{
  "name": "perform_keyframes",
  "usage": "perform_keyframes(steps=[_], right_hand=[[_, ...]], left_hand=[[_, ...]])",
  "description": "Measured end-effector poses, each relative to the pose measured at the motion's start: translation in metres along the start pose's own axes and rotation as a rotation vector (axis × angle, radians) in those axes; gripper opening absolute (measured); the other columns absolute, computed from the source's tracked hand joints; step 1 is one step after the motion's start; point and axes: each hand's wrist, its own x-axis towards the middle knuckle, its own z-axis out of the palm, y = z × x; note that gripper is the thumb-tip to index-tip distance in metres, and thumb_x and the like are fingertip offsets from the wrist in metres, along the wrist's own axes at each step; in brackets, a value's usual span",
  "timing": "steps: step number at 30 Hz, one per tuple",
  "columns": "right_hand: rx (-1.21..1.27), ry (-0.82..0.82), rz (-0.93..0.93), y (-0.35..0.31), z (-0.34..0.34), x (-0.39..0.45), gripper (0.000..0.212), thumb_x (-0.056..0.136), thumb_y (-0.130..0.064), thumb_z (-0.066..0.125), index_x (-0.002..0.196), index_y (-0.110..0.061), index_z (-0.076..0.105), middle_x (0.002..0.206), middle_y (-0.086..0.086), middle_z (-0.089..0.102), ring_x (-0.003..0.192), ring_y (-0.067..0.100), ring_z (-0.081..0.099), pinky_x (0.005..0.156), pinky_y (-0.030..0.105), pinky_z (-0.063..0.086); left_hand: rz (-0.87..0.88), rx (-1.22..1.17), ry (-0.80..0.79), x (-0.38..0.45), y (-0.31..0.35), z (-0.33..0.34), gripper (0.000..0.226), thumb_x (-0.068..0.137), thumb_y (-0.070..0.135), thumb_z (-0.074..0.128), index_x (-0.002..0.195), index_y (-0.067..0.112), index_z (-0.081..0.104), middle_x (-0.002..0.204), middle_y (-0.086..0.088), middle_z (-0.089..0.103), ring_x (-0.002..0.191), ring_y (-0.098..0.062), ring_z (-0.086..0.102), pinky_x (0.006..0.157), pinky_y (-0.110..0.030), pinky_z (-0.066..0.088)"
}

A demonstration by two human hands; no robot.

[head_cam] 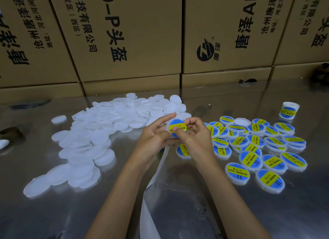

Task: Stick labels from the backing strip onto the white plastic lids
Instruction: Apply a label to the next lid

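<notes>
Held item: one white plastic lid, carrying a blue-and-yellow label, raised above the table between both hands.

Left hand: fingers curled behind and around the lid's rim, supporting it from the left.

Right hand: thumb pressing on the label face, fingers curled at the lid's right edge; clamped on the lid.

Backing strip: white ribbon trailing from just below the held lid toward the viewer, across the metal table.

Unlabelled lids: loose white heap left of the held lid.

Labelled lids: spread right of the held lid; one stack stands further right and beyond.

Cardboard boxes: wall of printed cartons beyond the held lid.

Risk, judged: uneven thumb pressure could trap a crease or leave the label off-centre; the slack strip could snag under a forearm and drag; a slip could drop the lid among the unlabelled heap.
</notes>
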Motion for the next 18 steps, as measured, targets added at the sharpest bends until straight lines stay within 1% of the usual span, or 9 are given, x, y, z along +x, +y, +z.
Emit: perform_keyframes(steps=[5,8,10,12,13,16,18], right_hand=[[-0.022,0.015,-0.017,0.005,-0.001,0.002,0.027,0.080,0.005,0.075,0.087,-0.013,0.055,0.086,0.006,0.061,0.061,0.008,0.060,0.054,0.016,0.050],[-0.059,0.027,-0.030,0.008,-0.001,0.002,0.028,0.079,0.000,0.077,0.086,-0.017,0.056,0.084,0.001,0.062,0.065,0.013,0.060,0.057,0.019,0.051],[-0.106,0.044,-0.041,0.010,0.000,0.002,0.027,0.079,-0.004,0.077,0.086,-0.020,0.056,0.083,-0.003,0.062,0.063,0.011,0.058,0.058,0.020,0.050],[-0.155,0.057,-0.072,0.012,0.000,0.002,0.027,0.078,-0.008,0.077,0.086,-0.022,0.056,0.077,-0.013,0.061,0.056,0.004,0.055,0.056,0.016,0.047],[-0.188,0.060,-0.095,0.013,0.000,0.002,0.027,0.078,-0.010,0.078,0.086,-0.024,0.056,0.077,-0.014,0.061,0.056,0.002,0.053,0.056,0.014,0.045],[-0.323,0.079,-0.185,0.015,-0.002,0.001,0.028,0.077,-0.019,0.079,0.090,-0.031,0.058,0.096,-0.008,0.056,0.067,0.004,0.048,0.063,0.011,0.041],[-0.359,0.077,-0.239,0.017,-0.001,-0.001,0.028,0.079,-0.021,0.079,0.096,-0.030,0.059,0.100,-0.009,0.053,0.075,0.005,0.049,0.067,0.011,0.040]], left_hand=[[0.013,0.013,0.009,-0.001,0.000,0.001,0.056,0.092,-0.019,0.042,0.132,0.016,0.063,0.110,-0.012,0.075,0.091,-0.022,0.075,0.072,-0.024,0.058],[0.017,0.014,0.015,-0.001,-0.002,0.001,0.051,0.094,-0.014,0.047,0.131,0.018,0.065,0.107,-0.011,0.076,0.091,-0.022,0.075,0.073,-0.023,0.058],[0.019,0.011,0.025,0.000,-0.003,0.002,0.044,0.097,-0.008,0.052,0.129,0.019,0.066,0.105,-0.011,0.077,0.090,-0.021,0.076,0.072,-0.023,0.058],[0.017,-0.004,0.033,0.000,-0.003,0.002,0.041,0.097,-0.005,0.054,0.126,0.020,0.068,0.102,-0.010,0.077,0.087,-0.019,0.075,0.070,-0.022,0.058],[0.016,-0.016,0.038,0.001,-0.004,0.002,0.040,0.097,-0.004,0.054,0.125,0.021,0.068,0.100,-0.010,0.077,0.086,-0.019,0.075,0.070,-0.023,0.058],[0.006,-0.081,0.045,0.001,-0.003,0.000,0.040,0.096,-0.004,0.054,0.123,0.021,0.070,0.100,-0.012,0.077,0.082,-0.019,0.074,0.071,-0.025,0.058],[-0.014,-0.156,0.038,0.001,-0.003,0.000,0.041,0.096,-0.006,0.052,0.123,0.018,0.069,0.105,-0.015,0.076,0.084,-0.022,0.074,0.071,-0.027,0.058]])
